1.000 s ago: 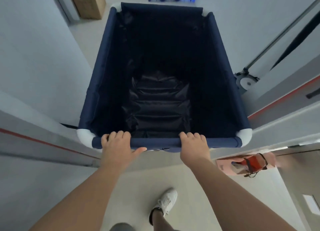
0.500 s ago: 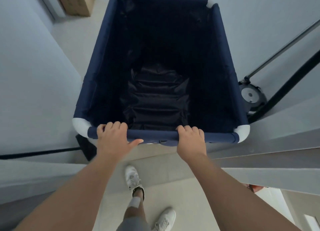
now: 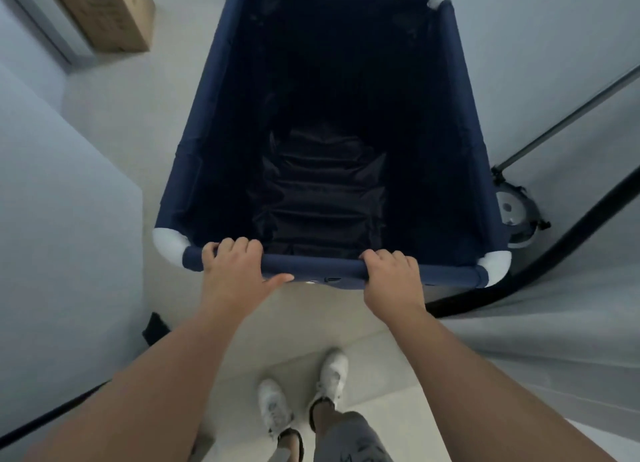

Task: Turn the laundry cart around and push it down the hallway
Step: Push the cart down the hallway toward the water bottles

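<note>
Between pale walls, the navy laundry cart (image 3: 207, 115) is standing at twelve o'clock from the person, its near rail (image 3: 325, 266) running crosswise. The left hand (image 3: 235, 274) and right hand (image 3: 393, 281) are both curling fingers over that rail, gripping it. At ten o'clock a cardboard box (image 3: 110, 14) is sitting on the floor.

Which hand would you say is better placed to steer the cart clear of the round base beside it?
Probably the right hand: it grips the cart's near rail on the side of the round base.
</note>
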### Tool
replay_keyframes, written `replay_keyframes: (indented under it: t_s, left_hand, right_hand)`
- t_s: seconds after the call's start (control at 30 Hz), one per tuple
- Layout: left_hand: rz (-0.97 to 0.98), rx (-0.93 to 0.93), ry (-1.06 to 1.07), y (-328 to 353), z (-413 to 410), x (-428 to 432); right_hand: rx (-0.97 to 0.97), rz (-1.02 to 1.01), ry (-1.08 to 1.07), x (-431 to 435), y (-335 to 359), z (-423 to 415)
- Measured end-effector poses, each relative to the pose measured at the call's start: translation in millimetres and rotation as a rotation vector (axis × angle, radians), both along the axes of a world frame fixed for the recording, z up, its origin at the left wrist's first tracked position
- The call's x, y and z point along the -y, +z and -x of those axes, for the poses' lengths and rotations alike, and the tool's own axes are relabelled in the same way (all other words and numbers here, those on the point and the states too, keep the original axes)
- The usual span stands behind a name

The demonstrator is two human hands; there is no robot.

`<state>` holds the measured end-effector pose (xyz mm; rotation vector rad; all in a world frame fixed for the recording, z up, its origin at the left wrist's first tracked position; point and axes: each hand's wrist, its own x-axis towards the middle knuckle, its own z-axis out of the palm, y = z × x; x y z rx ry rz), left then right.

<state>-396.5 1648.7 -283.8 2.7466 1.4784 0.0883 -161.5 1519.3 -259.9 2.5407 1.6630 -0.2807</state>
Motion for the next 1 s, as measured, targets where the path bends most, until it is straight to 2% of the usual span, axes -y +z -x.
replay_keyframes:
  t_s: [0.6, 1.0]
  left_hand:
    - [-0.012, -0.060, -0.043, -2.7, -111.8, -194.7]
    - [-0.034, -0.009, -0.089, -1.8, -184.8, -312.6]
  right_hand:
    - [-0.056, -0.062, -0.055, -177.3, -0.3, -107.9]
    - [-0.002, -0.073, -0.099, -291.8, -5.8, -176.1]
